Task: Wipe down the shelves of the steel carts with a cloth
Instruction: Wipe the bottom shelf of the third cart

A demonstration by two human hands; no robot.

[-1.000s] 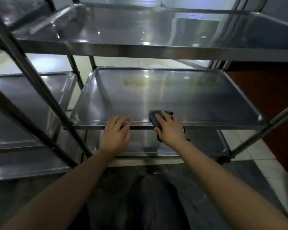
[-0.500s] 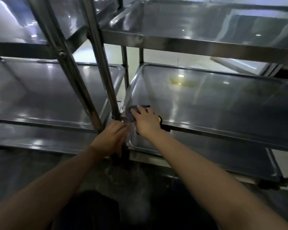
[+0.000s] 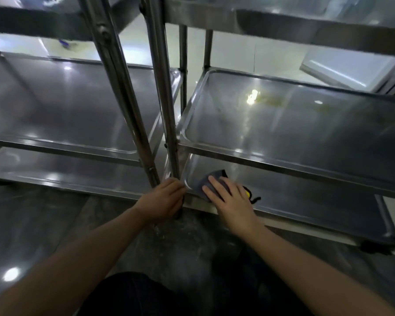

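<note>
Two steel carts stand side by side. On the right cart's bottom shelf (image 3: pixel 306 197), at its front left corner, lies a grey cloth (image 3: pixel 211 182) with a yellow and black edge. My right hand (image 3: pixel 230 199) presses flat on the cloth with straight fingers. My left hand (image 3: pixel 162 199) grips the right cart's front left post (image 3: pixel 169 124) just above the floor. The middle shelf (image 3: pixel 294 133) above carries a yellowish stain (image 3: pixel 269 100) near its back.
The left cart's middle shelf (image 3: pixel 62 110) and bottom shelf (image 3: pixel 66 174) sit close beside the right cart, posts almost touching. Dark floor (image 3: pixel 32 236) lies in front. A white panel (image 3: pixel 349 69) leans behind the right cart.
My right hand carried the cloth from the middle shelf's front edge down to the bottom shelf's left corner. My left hand slid from that edge down the corner post. The view turned left.
</note>
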